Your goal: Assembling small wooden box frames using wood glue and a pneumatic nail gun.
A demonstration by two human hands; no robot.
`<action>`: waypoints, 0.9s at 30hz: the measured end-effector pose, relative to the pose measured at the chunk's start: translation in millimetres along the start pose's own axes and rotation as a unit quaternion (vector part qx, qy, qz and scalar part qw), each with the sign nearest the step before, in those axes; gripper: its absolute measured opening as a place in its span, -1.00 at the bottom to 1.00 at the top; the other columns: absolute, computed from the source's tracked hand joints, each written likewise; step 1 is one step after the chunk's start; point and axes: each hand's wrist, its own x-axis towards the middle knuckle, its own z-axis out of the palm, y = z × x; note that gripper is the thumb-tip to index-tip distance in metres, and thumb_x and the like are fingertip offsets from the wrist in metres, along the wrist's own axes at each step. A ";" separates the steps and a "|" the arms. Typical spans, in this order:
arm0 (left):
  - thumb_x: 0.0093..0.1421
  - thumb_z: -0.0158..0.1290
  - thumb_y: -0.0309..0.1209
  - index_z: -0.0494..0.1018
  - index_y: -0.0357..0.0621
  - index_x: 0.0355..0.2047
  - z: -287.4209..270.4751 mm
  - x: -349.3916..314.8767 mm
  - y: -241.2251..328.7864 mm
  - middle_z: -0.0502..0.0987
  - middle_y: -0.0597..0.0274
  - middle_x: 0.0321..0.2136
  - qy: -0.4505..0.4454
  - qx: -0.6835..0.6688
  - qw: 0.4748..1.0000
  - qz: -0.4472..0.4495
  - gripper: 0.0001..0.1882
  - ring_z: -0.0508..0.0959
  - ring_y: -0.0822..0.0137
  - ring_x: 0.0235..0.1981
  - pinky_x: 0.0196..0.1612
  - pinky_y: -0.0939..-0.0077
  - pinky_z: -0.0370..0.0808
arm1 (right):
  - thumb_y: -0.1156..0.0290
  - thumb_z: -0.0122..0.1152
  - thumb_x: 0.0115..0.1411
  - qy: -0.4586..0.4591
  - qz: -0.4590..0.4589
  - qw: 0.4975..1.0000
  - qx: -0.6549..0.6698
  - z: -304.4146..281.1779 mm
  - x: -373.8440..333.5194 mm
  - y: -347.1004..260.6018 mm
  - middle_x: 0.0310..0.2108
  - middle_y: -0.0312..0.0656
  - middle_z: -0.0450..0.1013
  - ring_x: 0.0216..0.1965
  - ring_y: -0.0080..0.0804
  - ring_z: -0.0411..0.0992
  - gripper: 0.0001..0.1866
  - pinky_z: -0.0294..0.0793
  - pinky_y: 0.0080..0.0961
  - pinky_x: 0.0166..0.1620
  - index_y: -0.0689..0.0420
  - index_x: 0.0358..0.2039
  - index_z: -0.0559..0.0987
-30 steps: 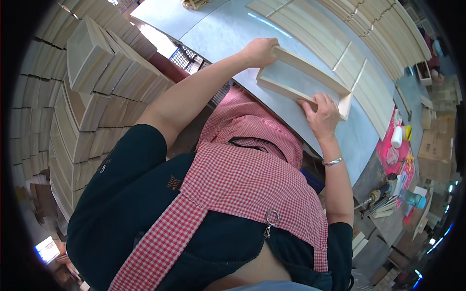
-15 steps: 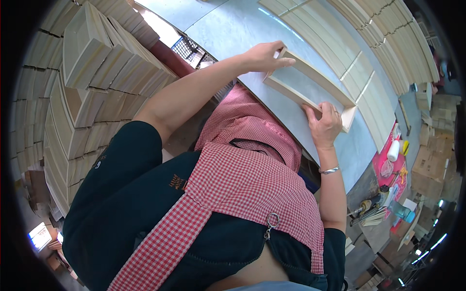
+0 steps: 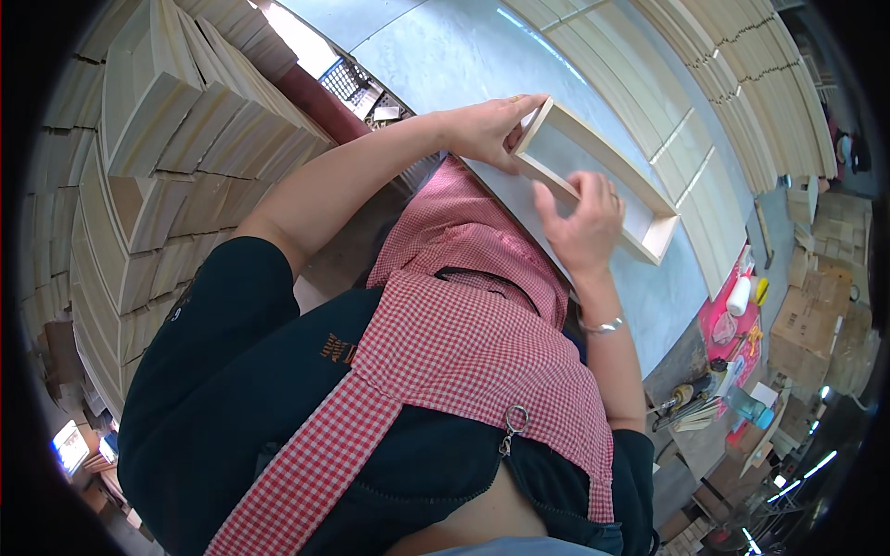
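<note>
A long, narrow frame of pale wood (image 3: 607,155) stands tilted on the light blue-grey worktop, its short side toward my left hand. My left hand (image 3: 489,130) is closed around that left end, thumb and fingers on the short board. Over the near long side is my right hand (image 3: 586,222), slightly blurred, with its thumb spread away from the fingers. Its fingertips are at the upper edge of the near board; whether they touch it I cannot tell. Through the frame the worktop (image 3: 417,60) shows.
Tall stacks of similar wooden pieces (image 3: 153,88) rise at my left. Flat pale boards (image 3: 640,97) lie along the worktop's far side, with more stacks (image 3: 742,56) behind. At right are a white bottle (image 3: 739,295), tools (image 3: 686,398) and a cardboard box (image 3: 811,310).
My right hand has let go near the frame's right end and slid left along the near side. My left hand's grip has shifted around the left end, and the frame has tilted slightly.
</note>
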 end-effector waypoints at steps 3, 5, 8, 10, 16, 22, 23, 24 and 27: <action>-0.17 0.42 -0.46 0.00 -0.40 0.38 0.0 2.2 -3.6 0.50 -0.22 -0.05 -0.004 -0.029 0.999 0.016 0.14 0.59 0.09 -0.32 -0.28 0.37 0.60 | -0.09 0.35 0.11 0.006 0.041 0.999 0.005 29.9 17.5 -32.8 -0.50 -0.34 0.41 -0.49 -0.36 0.38 -0.55 0.38 -0.42 -0.35 0.01 -0.45 0.43; -0.16 0.42 -0.47 0.01 -0.41 0.37 1.7 3.0 -7.0 0.50 -0.22 -0.06 -0.006 -0.039 0.999 0.019 0.13 0.59 0.09 -0.32 -0.28 0.37 0.60 | -0.06 0.37 0.10 -0.007 0.075 0.997 0.011 39.6 19.1 -35.5 -0.52 -0.34 0.40 -0.51 -0.37 0.37 -0.57 0.37 -0.42 -0.38 0.01 -0.47 0.43; -0.14 0.38 -0.53 -0.03 -0.28 0.41 9.4 1.3 -11.8 0.52 -0.16 -0.13 0.042 -0.014 0.997 0.059 0.14 0.59 0.12 -0.31 -0.30 0.39 0.60 | 0.00 0.37 0.12 0.008 0.084 0.996 -0.003 47.1 19.8 -34.1 -0.56 -0.36 0.38 -0.53 -0.38 0.35 -0.59 0.35 -0.44 -0.43 0.01 -0.50 0.41; -0.14 0.37 -0.55 -0.04 -0.23 0.43 13.6 1.8 -14.8 0.52 -0.14 -0.16 0.059 -0.006 0.995 0.074 0.15 0.59 0.13 -0.31 -0.31 0.39 0.61 | 0.02 0.37 0.12 0.013 0.086 0.996 -0.010 49.8 21.0 -33.0 -0.57 -0.36 0.37 -0.53 -0.38 0.35 -0.60 0.35 -0.44 -0.44 0.01 -0.51 0.40; -0.10 0.29 -0.57 -0.12 -0.20 0.44 11.8 -0.7 -8.2 0.56 -0.08 -0.28 0.019 -0.069 0.997 0.021 0.14 0.59 0.09 -0.34 -0.31 0.30 0.58 | 0.35 0.41 0.11 0.060 0.031 0.982 0.177 25.3 29.8 -40.8 -0.27 -0.25 0.47 -0.42 -0.36 0.41 -0.81 0.45 -0.44 -0.36 0.10 -0.29 0.61; -0.09 0.30 -0.55 -0.16 -0.32 0.43 29.0 3.4 -20.8 0.35 -0.30 0.14 0.076 -0.036 0.991 0.104 0.14 0.59 0.00 -0.28 -0.26 0.26 0.59 | 0.49 0.39 0.07 -0.056 -0.091 0.984 0.141 10.5 17.6 -22.2 -0.03 -0.19 0.47 -0.24 -0.30 0.42 -0.62 0.44 -0.41 -0.11 0.10 -0.05 0.65; -0.08 0.30 -0.55 -0.14 -0.33 0.42 29.1 2.6 -20.5 0.32 -0.30 0.18 0.086 -0.048 0.989 0.107 0.13 0.58 -0.02 -0.26 -0.24 0.24 0.58 | 0.51 0.37 0.07 -0.067 -0.096 0.981 0.152 8.3 19.0 -23.1 -0.03 -0.16 0.46 -0.21 -0.27 0.41 -0.63 0.44 -0.39 -0.10 0.13 -0.05 0.64; -0.07 0.29 -0.54 -0.13 -0.34 0.42 28.9 1.5 -20.1 0.28 -0.29 0.22 0.096 -0.061 0.987 0.110 0.12 0.58 -0.03 -0.24 -0.23 0.22 0.58 | 0.53 0.34 0.07 -0.078 -0.101 0.978 0.163 9.5 27.3 -23.4 -0.02 -0.13 0.45 -0.18 -0.23 0.40 -0.63 0.44 -0.37 -0.08 0.16 -0.05 0.63; -0.01 0.26 -0.46 -0.06 -0.41 0.37 27.7 0.3 -23.1 0.30 -0.36 0.19 0.099 -0.103 0.986 0.092 0.01 0.53 -0.20 -0.08 -0.01 0.15 0.52 | 0.53 0.34 0.07 -0.103 -0.115 0.969 0.192 13.1 82.4 -24.7 -0.03 -0.12 0.45 -0.16 -0.21 0.40 -0.62 0.44 -0.36 -0.06 0.16 -0.04 0.62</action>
